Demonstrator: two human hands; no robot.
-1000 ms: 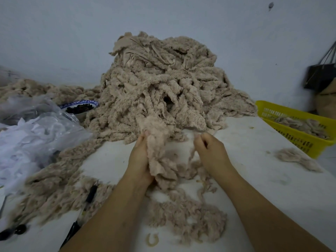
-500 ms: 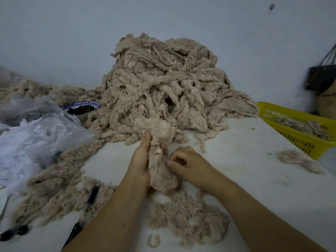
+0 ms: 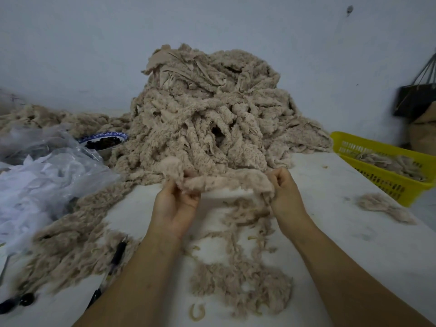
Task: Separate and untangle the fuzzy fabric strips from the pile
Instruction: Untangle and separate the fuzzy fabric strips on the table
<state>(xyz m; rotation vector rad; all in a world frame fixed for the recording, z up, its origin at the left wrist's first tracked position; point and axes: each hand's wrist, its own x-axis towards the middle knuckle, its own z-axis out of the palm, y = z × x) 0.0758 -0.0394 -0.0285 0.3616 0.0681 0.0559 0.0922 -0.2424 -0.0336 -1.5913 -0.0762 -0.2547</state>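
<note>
A tall pile of beige fuzzy fabric strips point(image 3: 212, 109) fills the back middle of the white table point(image 3: 330, 232). One fuzzy strip point(image 3: 224, 181) is stretched sideways just in front of the pile. My left hand point(image 3: 174, 206) grips its left end. My right hand point(image 3: 285, 190) pinches its right end. The strip's far left end still touches the pile's foot. Loose fluffy scraps point(image 3: 240, 284) lie on the table below my hands.
A yellow basket point(image 3: 387, 171) with some strips sits at the right edge, a small scrap point(image 3: 382, 205) before it. Crumpled clear plastic bags point(image 3: 47, 175) and a blue-rimmed bowl point(image 3: 103, 140) stand left. A dark pen point(image 3: 116, 253) and scissors point(image 3: 16, 302) lie among scraps at front left.
My hands were close together on a bunched, hanging strip. They have moved apart, the right hand going right, and the strip is now pulled out flat between them.
</note>
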